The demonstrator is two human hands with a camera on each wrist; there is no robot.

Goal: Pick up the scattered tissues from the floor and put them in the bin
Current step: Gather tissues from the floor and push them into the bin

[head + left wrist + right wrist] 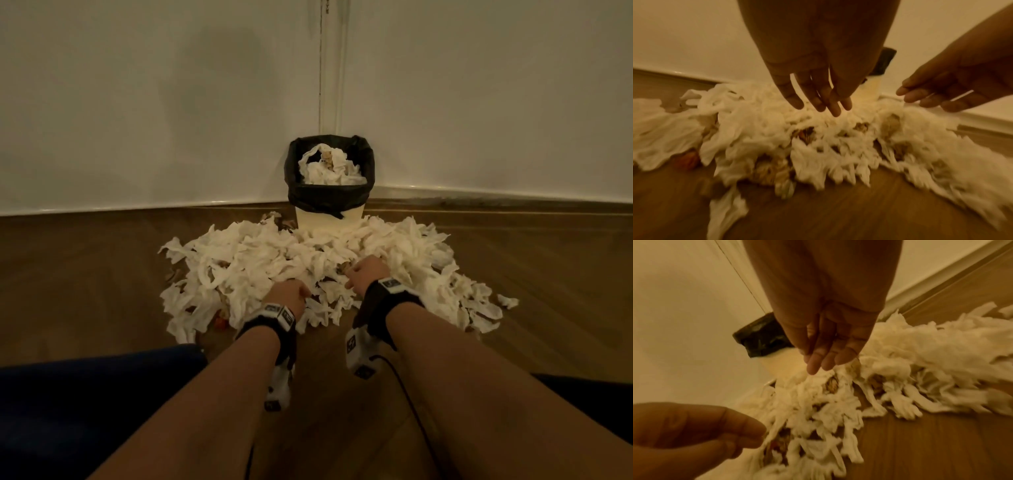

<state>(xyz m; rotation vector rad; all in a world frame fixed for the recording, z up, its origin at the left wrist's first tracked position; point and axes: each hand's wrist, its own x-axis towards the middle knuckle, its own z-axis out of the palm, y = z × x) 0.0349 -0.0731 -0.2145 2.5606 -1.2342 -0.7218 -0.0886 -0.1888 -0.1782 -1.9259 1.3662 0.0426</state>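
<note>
Both hands hover empty w/ fingers loosely extended over the tissues heaped on floor in front of bin, right hand nearer bin than left hand, pile directly under fingertips.

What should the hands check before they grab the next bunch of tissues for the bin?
1. Left hand free to grab: ok, fingers straight, holding nothing.
2. Right hand free to grab: ok, fingers extended, holding nothing.
3. Tissues within reach: ok, the pile lies right under both hands.
4. Bin upright: ok, it stands in the corner behind the pile.
5. Room left in the bin: not ok, tissues already heap to the liner's rim.
6. Only tissues in the pile: not ok, brownish scraps show among them.
</note>
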